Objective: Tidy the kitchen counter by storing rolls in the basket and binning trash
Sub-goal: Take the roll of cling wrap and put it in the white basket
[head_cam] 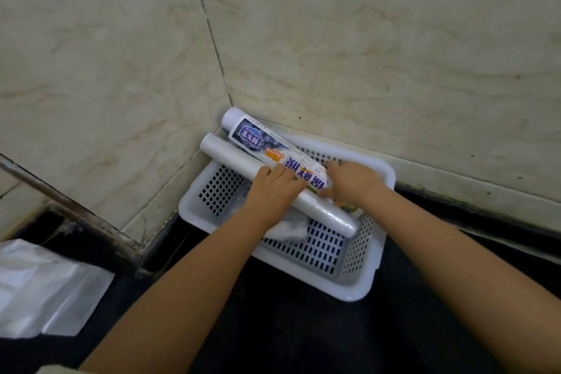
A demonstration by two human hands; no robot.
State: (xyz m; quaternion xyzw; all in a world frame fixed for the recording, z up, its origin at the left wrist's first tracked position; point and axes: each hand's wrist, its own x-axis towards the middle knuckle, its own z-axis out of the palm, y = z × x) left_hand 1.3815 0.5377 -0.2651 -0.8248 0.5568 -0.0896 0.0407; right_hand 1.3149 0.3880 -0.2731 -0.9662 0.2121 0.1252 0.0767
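Both hands, left hand (pixel 274 188) and right hand (pixel 349 181), grasp two rolls (pixel 273 158) laid across the basket (pixel 358 285), storing step; next, probably release, bin the plastic bag (pixel 45 288).

Dark counter (pixel 273 328) with white basket (pixel 352 288), plastic bag (pixel 45 288).

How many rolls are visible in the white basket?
2. The printed roll lies nearer the wall; the plain white roll lies beside it. Both stick out over the basket rim. More may be hidden under the hands.
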